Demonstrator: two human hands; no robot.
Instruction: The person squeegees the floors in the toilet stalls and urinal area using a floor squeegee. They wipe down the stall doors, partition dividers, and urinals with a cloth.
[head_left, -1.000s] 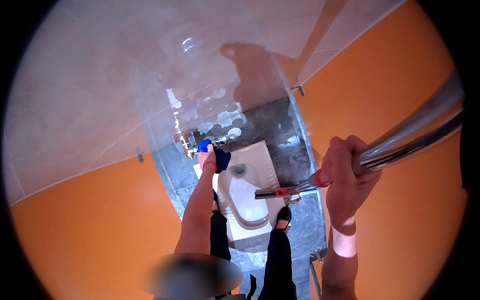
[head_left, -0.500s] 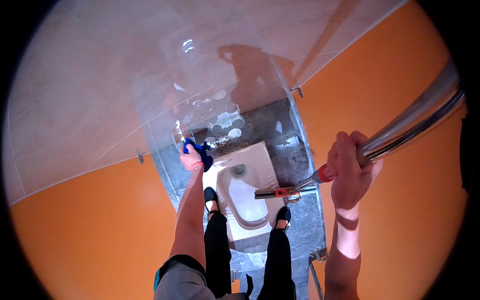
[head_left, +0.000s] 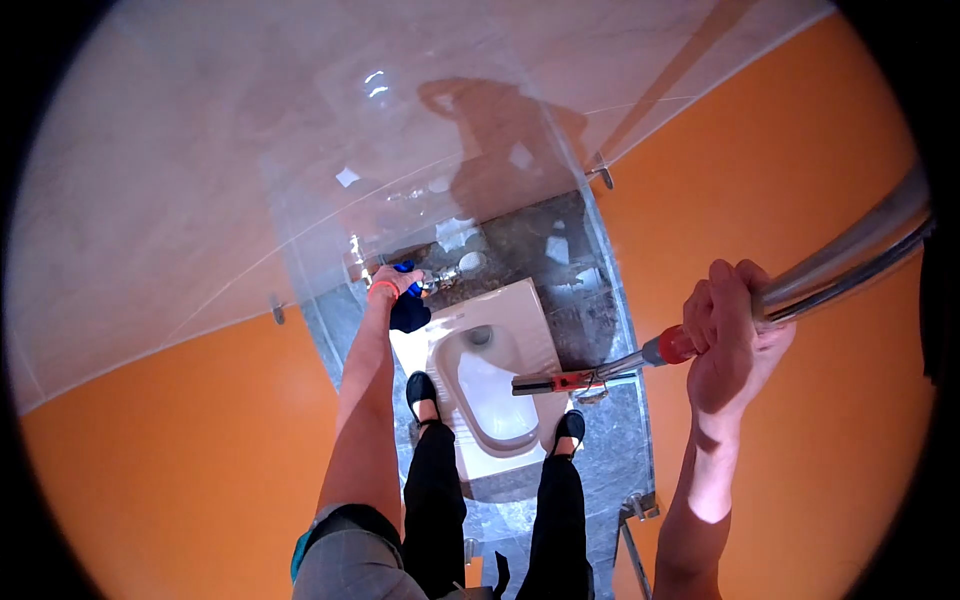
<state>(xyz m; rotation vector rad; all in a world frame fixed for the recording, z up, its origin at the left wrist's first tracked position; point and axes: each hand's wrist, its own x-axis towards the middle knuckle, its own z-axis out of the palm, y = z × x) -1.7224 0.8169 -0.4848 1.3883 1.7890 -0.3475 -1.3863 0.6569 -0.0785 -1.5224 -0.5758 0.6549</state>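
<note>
My left hand [head_left: 387, 281] is closed on a dark blue cloth [head_left: 409, 314], part of which hangs down from the fingers. It is beside a chrome pipe fitting [head_left: 440, 279] at the foot of the wall; whether the cloth touches it I cannot tell. Below lies a white squat toilet [head_left: 535, 312], set in the floor between my feet. My right hand [head_left: 731, 340] is wrapped round the metal pole of a squeegee [head_left: 622, 366], near its red and grey joint. The squeegee's head appears over the toilet's right side, and the pole runs to the upper right.
Orange partitions [head_left: 190, 440] stand on both sides, with metal brackets [head_left: 601, 172] near the back wall [head_left: 180, 200]. The grey tiled floor [head_left: 590, 330] looks wet and reflective. A door edge with a metal latch [head_left: 640, 506] is at lower right.
My left hand has shifted slightly up and closer to the chrome fitting with the cloth. My right hand has moved a little to the right; the squeegee head has barely moved.
</note>
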